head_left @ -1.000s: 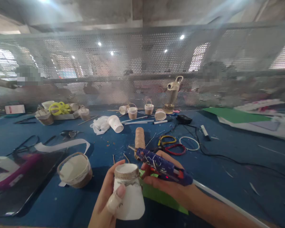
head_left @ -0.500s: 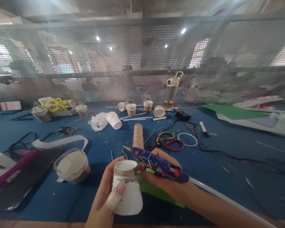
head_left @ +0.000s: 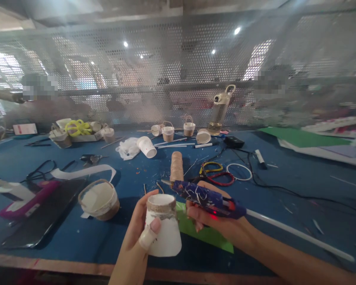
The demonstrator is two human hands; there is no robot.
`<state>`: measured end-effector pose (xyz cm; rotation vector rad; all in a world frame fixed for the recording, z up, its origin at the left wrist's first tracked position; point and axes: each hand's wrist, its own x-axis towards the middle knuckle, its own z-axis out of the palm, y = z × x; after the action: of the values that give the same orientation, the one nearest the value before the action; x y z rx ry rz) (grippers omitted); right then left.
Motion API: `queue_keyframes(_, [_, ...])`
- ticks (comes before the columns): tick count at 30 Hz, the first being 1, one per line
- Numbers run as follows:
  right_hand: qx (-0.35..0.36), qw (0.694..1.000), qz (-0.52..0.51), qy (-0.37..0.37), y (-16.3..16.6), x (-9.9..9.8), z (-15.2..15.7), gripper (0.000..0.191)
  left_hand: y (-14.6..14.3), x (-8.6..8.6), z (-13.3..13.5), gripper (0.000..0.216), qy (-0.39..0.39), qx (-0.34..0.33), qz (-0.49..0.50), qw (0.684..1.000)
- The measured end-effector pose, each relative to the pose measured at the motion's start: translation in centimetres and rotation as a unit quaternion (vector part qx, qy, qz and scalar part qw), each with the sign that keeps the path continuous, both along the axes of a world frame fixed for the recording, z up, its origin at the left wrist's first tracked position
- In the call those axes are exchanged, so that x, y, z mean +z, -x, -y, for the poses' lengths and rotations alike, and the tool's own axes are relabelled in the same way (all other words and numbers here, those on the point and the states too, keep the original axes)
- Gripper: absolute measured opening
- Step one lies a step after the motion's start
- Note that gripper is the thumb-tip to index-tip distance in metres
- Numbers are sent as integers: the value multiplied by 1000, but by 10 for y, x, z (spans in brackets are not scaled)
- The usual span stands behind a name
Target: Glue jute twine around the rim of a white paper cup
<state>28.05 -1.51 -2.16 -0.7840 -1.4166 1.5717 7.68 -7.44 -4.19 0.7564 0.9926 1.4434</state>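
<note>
My left hand is wrapped round a white paper cup, its thumb across the front. Brown twine circles the cup's narrow upper rim, and white tape covers part of the thumb. In my right hand is a blue hot glue gun, a long glue stick sticking out of its back and a red light glowing on it. Its nozzle points left, above and behind the cup, apart from it. Just behind the nozzle stands a spool of twine. A green sheet lies under my right hand.
A twine-wrapped cup stands left, near a dark tablet-like slab and a purple tool. Red-and-yellow-handled scissors and a black cable lie right. Small baskets and a bottle stand before a mesh panel.
The view has shifted, so the table's things sit slightly further right and higher. The glue gun has drawn a little to the right, away from the cup. Both hands keep their hold.
</note>
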Motion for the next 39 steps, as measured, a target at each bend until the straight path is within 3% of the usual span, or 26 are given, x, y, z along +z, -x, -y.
queue_keyframes(7, [-7,999,-30,-19,-4,1,3,33,0,1,0,61,2,-11,-12,1000])
queue_keyframes(11, [-39,998,-6,-44,-6,4,1,28,0,0,1,61,0,-3,-4,1000])
queue_keyframes(20, [-29,998,11,-46,-8,5,0,30,2,-4,0,55,-13,-2,-6,1000])
queue_keyframes(27, [-88,994,12,-57,-5,9,4,30,-2,2,4,56,6,-3,3,1000])
queue_keyframes(32, [-74,996,23,-51,-1,1,-4,32,-1,2,1,60,5,-10,3,1000])
queue_keyframes(39, [-108,990,63,-61,2,-7,-7,33,1,-3,-9,62,-10,-34,14,999])
